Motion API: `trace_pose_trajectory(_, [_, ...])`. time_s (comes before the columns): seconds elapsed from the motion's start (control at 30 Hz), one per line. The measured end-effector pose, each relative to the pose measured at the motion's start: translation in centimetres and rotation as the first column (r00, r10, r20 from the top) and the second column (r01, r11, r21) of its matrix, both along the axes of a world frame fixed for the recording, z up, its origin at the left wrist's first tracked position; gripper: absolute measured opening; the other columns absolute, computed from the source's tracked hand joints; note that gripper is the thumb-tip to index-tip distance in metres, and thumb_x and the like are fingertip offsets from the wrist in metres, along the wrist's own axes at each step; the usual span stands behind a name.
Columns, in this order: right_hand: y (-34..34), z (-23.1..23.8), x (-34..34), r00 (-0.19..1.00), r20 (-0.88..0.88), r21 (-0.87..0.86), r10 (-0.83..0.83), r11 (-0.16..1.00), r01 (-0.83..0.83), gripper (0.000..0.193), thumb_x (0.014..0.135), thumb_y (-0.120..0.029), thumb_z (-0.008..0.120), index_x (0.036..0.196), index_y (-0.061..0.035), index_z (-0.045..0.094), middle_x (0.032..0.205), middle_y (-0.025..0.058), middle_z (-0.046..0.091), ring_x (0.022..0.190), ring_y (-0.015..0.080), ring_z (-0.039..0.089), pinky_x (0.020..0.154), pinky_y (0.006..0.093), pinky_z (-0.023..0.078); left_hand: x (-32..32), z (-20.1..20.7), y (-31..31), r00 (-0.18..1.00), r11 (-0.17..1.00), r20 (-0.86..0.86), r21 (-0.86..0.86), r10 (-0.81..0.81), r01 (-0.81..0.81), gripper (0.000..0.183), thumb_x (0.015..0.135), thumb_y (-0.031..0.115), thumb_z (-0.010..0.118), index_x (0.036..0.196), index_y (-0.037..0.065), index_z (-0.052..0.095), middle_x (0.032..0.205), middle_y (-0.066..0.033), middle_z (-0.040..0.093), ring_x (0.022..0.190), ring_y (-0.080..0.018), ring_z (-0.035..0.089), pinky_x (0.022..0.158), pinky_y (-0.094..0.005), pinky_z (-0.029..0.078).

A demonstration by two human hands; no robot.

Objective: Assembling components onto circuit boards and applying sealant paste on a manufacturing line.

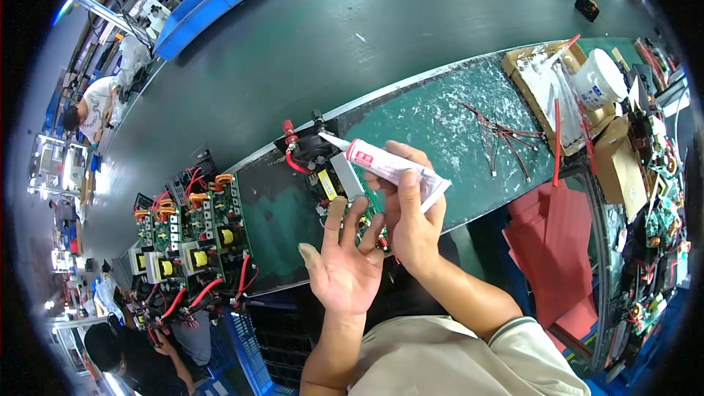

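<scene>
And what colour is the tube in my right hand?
The tube is white with red markings, best seen in the head view.

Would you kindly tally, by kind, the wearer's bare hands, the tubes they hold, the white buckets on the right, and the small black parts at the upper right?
Hands: 2 (left hand, right hand)
Tube: 1, in the right hand
White bucket: 1
Black parts: 2
Total: 6

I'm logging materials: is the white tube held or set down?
Held: the right hand is closed around the white tube, whose nozzle points toward the picture's upper left.
</scene>
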State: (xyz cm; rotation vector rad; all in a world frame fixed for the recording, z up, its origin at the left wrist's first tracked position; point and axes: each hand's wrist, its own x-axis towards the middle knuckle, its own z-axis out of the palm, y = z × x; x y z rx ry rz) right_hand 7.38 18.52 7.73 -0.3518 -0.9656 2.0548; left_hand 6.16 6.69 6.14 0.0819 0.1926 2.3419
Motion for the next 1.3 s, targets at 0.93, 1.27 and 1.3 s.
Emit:
trace_pose_trajectory(0.93, [6.6, -4.9, 4.8, 0.984, 0.069, 0.144, -0.167, 0.977, 0.156, 0.042, 0.105, -0.024, 0.048, 0.132, 0.0081, 0.049, 0.115, 0.0154, 0.063, 0.093, 0.0161, 0.061, 0.085, 0.0284, 0.051, -14.9, -2.5, -2.7, 0.306, -0.26, -0.582, -0.165, -0.754, -0.952, 0.074, 0.096, 0.039, 0.058, 0.148, -0.002, 0.026, 0.138, -0.0277, 0.048, 0.114, -0.0445, 0.058, 0.092, -0.0499, 0.05])
trace_pose_trajectory(1.27, [-1.6, -1.6, 0.0, 0.988, 0.045, -0.032, 0.15, 0.988, -0.148, 0.039, 0.101, -0.018, 0.055, 0.132, 0.0058, 0.049, 0.114, 0.0157, 0.063, 0.096, 0.0186, 0.064, 0.084, 0.0282, 0.053, -9.5, 10.7, 1.5, 0.651, 0.738, -0.593, -0.134, 0.474, -0.661, 0.046, 0.1, 0.022, 0.056, 0.141, 0.006, 0.043, 0.124, -0.0131, 0.058, 0.101, -0.0242, 0.063, 0.08, -0.0322, 0.054])
trace_pose_trajectory(1.3, [-3.1, -0.8, -0.5, 0.974, 0.046, -0.083, 0.224, 0.972, -0.219, 0.037, 0.101, -0.016, 0.055, 0.131, 0.0044, 0.05, 0.115, 0.0149, 0.064, 0.097, 0.0194, 0.065, 0.084, 0.0294, 0.054, -9.1, 11.3, 2.4, 0.677, 0.834, -0.593, -0.015, 0.436, -0.551, 0.045, 0.101, 0.022, 0.054, 0.142, 0.006, 0.042, 0.125, -0.0133, 0.057, 0.101, -0.0243, 0.063, 0.08, -0.0329, 0.054])
